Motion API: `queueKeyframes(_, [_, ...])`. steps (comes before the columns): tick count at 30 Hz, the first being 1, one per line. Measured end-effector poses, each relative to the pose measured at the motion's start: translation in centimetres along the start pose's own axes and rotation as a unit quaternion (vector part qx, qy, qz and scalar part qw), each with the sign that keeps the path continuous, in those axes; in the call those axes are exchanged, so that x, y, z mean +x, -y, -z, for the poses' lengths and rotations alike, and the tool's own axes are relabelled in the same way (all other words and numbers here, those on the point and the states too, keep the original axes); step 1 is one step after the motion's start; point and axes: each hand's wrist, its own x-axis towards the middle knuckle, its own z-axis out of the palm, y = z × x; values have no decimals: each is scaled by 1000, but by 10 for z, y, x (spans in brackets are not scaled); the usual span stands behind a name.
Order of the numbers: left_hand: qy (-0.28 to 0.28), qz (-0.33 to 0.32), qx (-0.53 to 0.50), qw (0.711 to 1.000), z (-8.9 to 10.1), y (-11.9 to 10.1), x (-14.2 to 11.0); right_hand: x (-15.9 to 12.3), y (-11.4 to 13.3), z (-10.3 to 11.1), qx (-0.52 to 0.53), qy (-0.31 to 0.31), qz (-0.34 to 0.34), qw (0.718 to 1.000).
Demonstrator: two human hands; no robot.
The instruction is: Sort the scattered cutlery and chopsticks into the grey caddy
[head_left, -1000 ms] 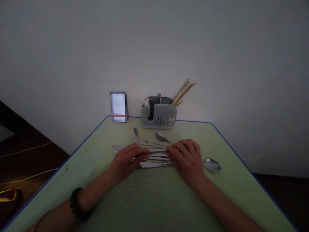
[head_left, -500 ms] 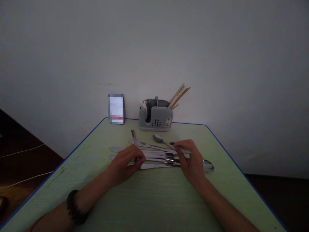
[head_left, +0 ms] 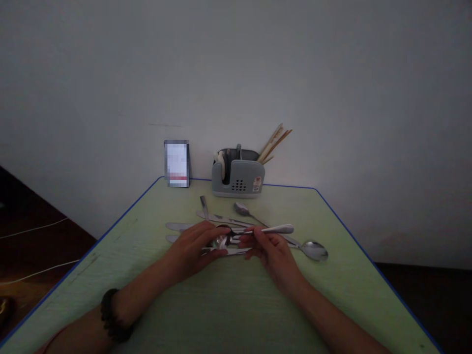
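Note:
A metal spoon [head_left: 280, 229] is held level above the other cutlery, its handle pointing right. My left hand [head_left: 195, 248] is closed around its bowl end, between fingers and thumb. The handle lies in the pinch of my right hand [head_left: 271, 250]. Whether a second piece sits in the left fingers is hard to make out. Under and behind the hands lie several table knives [head_left: 177, 226], pointing left. A large spoon [head_left: 315, 250] rests to the right of my right hand. Farther back lie a smaller spoon [head_left: 241, 209] and an upright-pointing handle [head_left: 203, 204].
A grey holder [head_left: 238, 179] with wooden sticks [head_left: 273, 146] in it stands at the table's back edge. Left of it a phone [head_left: 177, 164] leans on the wall [head_left: 236, 73]. The green table [head_left: 221, 305] has a blue rim.
My right hand has moved left from over the cutlery and now holds a spoon's handle. The spoon is raised between both hands. My left hand has stayed nearly in place.

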Motion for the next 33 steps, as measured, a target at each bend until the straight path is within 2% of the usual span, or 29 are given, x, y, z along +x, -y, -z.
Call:
queueKeyframes(3, [-28, -15, 12, 999, 1, -1, 0, 0, 3, 0, 34, 16, -22, 999])
queueKeyframes(5, [-57, 0, 3, 998, 1, -1, 0, 1, 8, 0, 61, 0, -18, 998])
queueKeyframes(9, [-106, 87, -17, 990, 4, 0, 0, 5, 19, 6, 75, -57, 3, 996])
queueKeyframes(12, [-113, 138, -19, 984, 5, 1, 0, 6, 24, 10, 47, -66, 2, 997])
queueKeyframes(16, [-106, 110, -12, 988, 1, 2, 1, 7, 31, 11, -12, -64, 39, 997])
queueKeyframes(19, [-143, 110, 5, 984, -6, 6, 8, 15, 50, 3, -61, -61, 101, 991])
queueKeyframes(21, [-176, 130, -3, 976, -8, 11, 22, 26, 72, -7, -102, -32, 148, 983])
queueKeyframes(23, [-200, 123, -25, 972, -4, 16, 46, 39, 99, -22, -156, 6, 187, 970])
queueKeyframes(25, [-248, 100, -26, 963, 8, 16, 78, 51, 124, -37, -192, 32, 239, 951])
queueKeyframes(27, [-289, 98, -14, 952, 26, 12, 111, 62, 143, -49, -190, 21, 294, 936])
queueKeyframes(29, [-284, 116, -18, 952, 46, 5, 136, 70, 153, -53, -162, 1, 328, 931])
queueKeyframes(30, [-260, 129, -33, 956, 55, 0, 144, 73, 154, -53, -144, -7, 333, 932])
queueKeyframes(31, [-231, 142, -50, 961, 63, -3, 149, 76, 154, -50, -131, -11, 330, 935])
queueKeyframes(33, [-127, 150, -76, 978, 75, -8, 150, 81, 153, -43, -126, -11, 307, 943])
